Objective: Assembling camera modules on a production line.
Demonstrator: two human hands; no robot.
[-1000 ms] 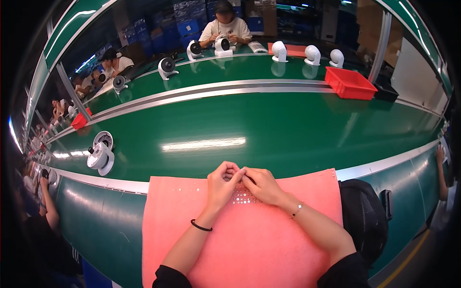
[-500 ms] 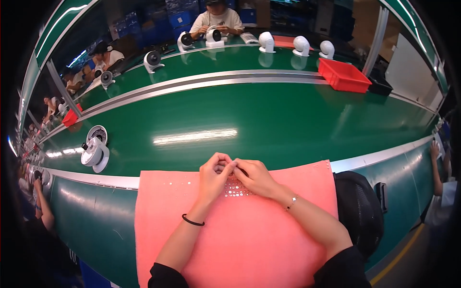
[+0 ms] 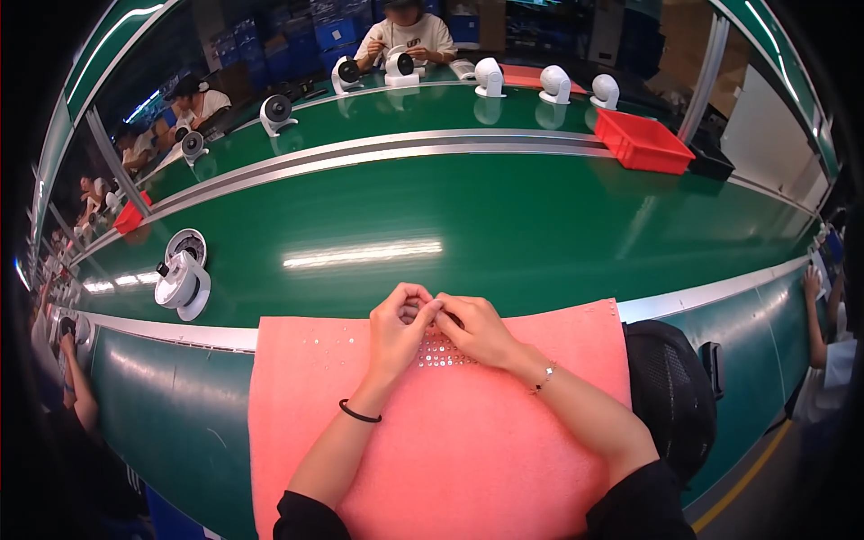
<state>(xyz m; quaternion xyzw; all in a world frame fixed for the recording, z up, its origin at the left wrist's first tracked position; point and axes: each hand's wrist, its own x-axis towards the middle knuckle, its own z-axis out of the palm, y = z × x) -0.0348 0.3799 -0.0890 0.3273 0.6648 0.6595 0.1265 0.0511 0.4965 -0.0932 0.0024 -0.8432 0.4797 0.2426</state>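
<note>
My left hand (image 3: 400, 326) and my right hand (image 3: 470, 326) meet fingertip to fingertip above the far edge of a pink mat (image 3: 432, 432). Both are closed in a pinch; whatever sits between the fingertips is too small or hidden to make out. Under and beside the right hand, small shiny round pieces (image 3: 441, 355) lie in close rows on the mat. A few more loose pieces (image 3: 350, 341) are scattered left of my left hand.
Beyond the mat runs a green conveyor belt (image 3: 360, 207) with a white round-headed device (image 3: 183, 281) at its left. Similar white devices (image 3: 489, 77) stand on the far belt, near a red bin (image 3: 643, 142). A black mesh bag (image 3: 670, 396) lies right of the mat. A person (image 3: 407, 40) works opposite.
My hands stay pinched together in nearly the same place. The devices on the far belt have shifted slightly left, while the one on the near belt has moved slightly right.
</note>
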